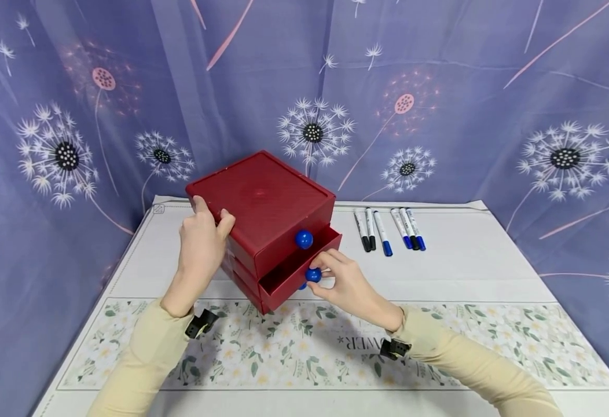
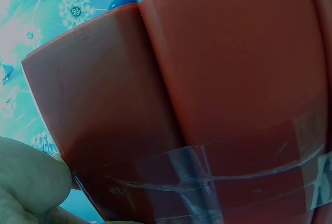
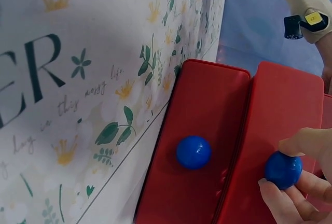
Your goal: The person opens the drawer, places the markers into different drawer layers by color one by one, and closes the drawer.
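A red drawer cabinet (image 1: pixel 263 197) with blue ball knobs stands at an angle on the table. Its middle drawer (image 1: pixel 289 281) is partly pulled out, while the top and bottom drawers sit flush. My right hand (image 1: pixel 347 284) pinches the middle drawer's blue knob (image 3: pixel 283 170) between thumb and fingers. In the right wrist view the bottom drawer's knob (image 3: pixel 193 152) is free. My left hand (image 1: pixel 201 240) grips the cabinet's top left edge, thumb on top. Clear tape (image 2: pixel 249 167) runs across the cabinet's side in the left wrist view. The visible part of the open drawer's inside shows nothing in it.
Several capped markers (image 1: pixel 381 231), with black or blue caps, lie in two groups right of the cabinet. A floral-printed strip (image 1: pixel 283 359) crosses the front of the white table (image 1: pixel 471 272). Behind hangs a purple dandelion-patterned curtain (image 1: pixel 242 87).
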`<act>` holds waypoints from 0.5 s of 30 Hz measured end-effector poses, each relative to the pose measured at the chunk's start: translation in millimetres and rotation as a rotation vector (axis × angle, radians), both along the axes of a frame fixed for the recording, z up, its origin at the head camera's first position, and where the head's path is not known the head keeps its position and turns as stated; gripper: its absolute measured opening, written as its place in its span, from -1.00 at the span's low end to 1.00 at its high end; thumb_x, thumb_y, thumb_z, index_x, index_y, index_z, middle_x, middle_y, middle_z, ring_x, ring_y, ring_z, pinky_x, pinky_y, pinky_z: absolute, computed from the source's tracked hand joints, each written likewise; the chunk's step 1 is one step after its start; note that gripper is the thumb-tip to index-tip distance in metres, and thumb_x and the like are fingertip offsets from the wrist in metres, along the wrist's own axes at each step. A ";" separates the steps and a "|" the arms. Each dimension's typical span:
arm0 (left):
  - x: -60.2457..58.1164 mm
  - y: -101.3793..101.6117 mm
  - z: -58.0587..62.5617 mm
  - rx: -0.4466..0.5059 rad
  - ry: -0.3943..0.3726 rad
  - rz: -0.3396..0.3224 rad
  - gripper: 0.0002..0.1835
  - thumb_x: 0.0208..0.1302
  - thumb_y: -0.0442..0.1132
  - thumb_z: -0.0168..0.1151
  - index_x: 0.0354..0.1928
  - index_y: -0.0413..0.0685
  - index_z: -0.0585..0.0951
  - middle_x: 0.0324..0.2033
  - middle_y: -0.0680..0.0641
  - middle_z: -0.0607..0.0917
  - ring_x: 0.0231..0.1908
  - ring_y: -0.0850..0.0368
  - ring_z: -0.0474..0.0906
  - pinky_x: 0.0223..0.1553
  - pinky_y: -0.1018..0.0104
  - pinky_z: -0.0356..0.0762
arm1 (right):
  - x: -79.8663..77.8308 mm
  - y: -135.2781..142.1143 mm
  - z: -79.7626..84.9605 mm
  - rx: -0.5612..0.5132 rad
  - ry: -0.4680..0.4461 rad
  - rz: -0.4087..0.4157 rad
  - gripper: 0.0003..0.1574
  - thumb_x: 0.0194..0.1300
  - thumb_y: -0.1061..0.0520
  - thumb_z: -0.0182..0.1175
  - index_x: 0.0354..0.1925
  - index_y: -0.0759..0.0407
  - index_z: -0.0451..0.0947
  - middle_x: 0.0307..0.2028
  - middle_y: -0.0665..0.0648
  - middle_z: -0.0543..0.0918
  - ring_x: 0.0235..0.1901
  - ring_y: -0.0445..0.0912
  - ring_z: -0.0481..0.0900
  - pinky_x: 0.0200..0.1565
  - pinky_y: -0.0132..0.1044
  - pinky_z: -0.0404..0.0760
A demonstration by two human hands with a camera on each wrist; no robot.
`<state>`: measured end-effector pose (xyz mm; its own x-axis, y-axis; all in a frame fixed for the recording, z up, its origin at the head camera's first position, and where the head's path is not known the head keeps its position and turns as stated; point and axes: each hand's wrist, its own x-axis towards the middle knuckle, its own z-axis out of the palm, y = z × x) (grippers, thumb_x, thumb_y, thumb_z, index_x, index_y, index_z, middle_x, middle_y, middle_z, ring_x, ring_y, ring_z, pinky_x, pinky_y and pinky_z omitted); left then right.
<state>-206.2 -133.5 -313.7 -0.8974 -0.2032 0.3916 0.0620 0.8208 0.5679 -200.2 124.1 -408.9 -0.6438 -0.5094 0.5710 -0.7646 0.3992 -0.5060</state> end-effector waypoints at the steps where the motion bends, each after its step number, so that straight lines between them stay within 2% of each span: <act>1: 0.1 -0.2 0.0 0.003 -0.005 -0.001 -0.32 0.24 -0.12 -0.17 0.24 -0.59 0.14 -0.80 -0.18 0.43 -0.80 -0.05 0.42 -0.75 0.34 0.30 | 0.1 -0.2 0.3 0.002 0.001 -0.001 -0.68 -0.05 0.25 0.34 -0.27 0.24 0.47 -0.29 0.07 0.53 -0.30 -0.18 0.60 -0.30 -0.45 0.60; 10: 1.1 -1.0 -0.4 0.005 -0.005 -0.004 -0.32 0.24 -0.13 -0.17 0.23 -0.60 0.14 -0.80 -0.18 0.42 -0.81 -0.04 0.41 -0.76 0.36 0.30 | 2.1 0.0 0.8 0.009 0.001 -0.001 -0.68 -0.06 0.26 0.34 -0.28 0.24 0.46 -0.30 0.08 0.52 -0.30 -0.18 0.60 -0.30 -0.45 0.60; 15: 0.6 -0.1 0.1 -0.002 0.011 -0.003 -0.33 0.24 -0.12 -0.16 0.22 -0.61 0.16 -0.79 -0.21 0.43 -0.79 -0.08 0.43 -0.74 0.30 0.34 | 3.2 1.9 1.2 0.013 -0.013 -0.006 -0.67 -0.05 0.25 0.34 -0.28 0.23 0.46 -0.29 0.08 0.53 -0.30 -0.18 0.60 -0.30 -0.42 0.61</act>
